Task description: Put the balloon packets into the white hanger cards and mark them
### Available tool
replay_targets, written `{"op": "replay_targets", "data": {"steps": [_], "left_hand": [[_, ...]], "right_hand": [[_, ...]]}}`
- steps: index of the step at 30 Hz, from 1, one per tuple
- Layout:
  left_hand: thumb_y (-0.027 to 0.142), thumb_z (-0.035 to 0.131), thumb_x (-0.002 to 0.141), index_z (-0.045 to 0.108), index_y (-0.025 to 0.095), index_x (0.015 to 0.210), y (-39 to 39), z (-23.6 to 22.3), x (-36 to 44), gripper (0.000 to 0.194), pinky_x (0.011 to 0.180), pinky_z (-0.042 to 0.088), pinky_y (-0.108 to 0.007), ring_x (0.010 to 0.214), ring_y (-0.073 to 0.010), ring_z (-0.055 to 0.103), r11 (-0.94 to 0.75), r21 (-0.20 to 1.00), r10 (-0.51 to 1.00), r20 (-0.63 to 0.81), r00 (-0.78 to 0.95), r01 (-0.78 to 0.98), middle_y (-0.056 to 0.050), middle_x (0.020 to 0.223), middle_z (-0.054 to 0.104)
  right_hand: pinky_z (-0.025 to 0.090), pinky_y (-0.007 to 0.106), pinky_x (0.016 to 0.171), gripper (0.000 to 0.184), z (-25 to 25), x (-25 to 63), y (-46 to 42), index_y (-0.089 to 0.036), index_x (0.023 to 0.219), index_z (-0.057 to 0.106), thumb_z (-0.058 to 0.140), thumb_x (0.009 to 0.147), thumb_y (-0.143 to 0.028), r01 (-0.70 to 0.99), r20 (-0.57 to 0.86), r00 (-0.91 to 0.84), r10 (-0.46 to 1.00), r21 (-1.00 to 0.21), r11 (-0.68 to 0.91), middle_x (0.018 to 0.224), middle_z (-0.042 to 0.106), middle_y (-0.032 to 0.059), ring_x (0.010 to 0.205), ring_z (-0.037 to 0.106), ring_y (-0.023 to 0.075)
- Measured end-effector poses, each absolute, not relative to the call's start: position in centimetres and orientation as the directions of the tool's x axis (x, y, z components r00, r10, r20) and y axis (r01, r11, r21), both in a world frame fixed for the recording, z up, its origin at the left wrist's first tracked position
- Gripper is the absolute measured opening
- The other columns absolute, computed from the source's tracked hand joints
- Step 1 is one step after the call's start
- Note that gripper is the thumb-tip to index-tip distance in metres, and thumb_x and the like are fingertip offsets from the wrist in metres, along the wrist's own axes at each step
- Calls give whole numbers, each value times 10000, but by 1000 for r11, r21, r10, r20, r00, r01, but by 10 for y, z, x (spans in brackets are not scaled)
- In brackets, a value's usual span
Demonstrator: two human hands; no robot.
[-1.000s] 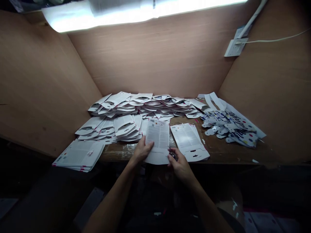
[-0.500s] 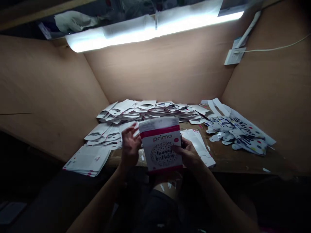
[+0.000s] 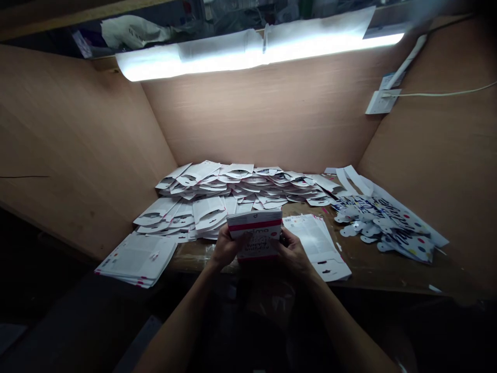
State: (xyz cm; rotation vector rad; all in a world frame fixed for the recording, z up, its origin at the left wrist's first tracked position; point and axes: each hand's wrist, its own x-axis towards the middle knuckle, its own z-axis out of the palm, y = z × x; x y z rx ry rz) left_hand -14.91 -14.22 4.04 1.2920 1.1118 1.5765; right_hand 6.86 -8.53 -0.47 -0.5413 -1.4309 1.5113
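Note:
Between my hands, above the table's front edge, is a white and pink card packet (image 3: 258, 235) printed "prima" and "happy birthday", its top edge tilted away from me. My left hand (image 3: 227, 247) grips its left side, thumb on the printed face. On its right side my right hand (image 3: 291, 251) is closed, thumb in front; the fingers behind are hidden. Right of the packet lies a stack of flat white packets (image 3: 316, 243), partly behind my right hand. Left of my left hand, several more white packets (image 3: 209, 212) lie overlapped.
A long heap of white packets (image 3: 233, 181) runs along the back wall. A neat packet stack (image 3: 135, 259) sits at the front left. Foil balloons (image 3: 388, 223) with dots and lettering lie on the right of the brown table (image 3: 373, 269). A lit tube lamp (image 3: 202, 62) hangs above.
My left hand, open beside the packet before, now grips its left side. The packet has tipped back, its top edge leaning away, and the view has shifted slightly.

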Motion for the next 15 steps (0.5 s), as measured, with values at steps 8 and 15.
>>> {"op": "replay_targets", "data": {"steps": [8, 15], "left_hand": [[405, 887, 792, 799, 162, 1105, -142, 35, -129, 405, 851, 642, -397, 919, -265, 765, -272, 959, 954, 257, -158, -83, -89, 1027, 814], [448, 901, 772, 814, 141, 945, -170, 56, -121, 363, 794, 664, -393, 843, -285, 785, -111, 986, 953, 70, -295, -122, -105, 927, 818]], "right_hand": [[596, 362, 882, 380, -3, 65, -94, -225, 1129, 709, 778, 892, -515, -236, 233, -408, 883, -961, 145, 1094, 768, 54, 984, 702, 249], [568, 328, 632, 406, 16, 106, -83, -250, 1056, 612, 723, 827, -566, -391, -172, 164, 971, -915, -96, 890, 684, 8, 783, 698, 219]]}}
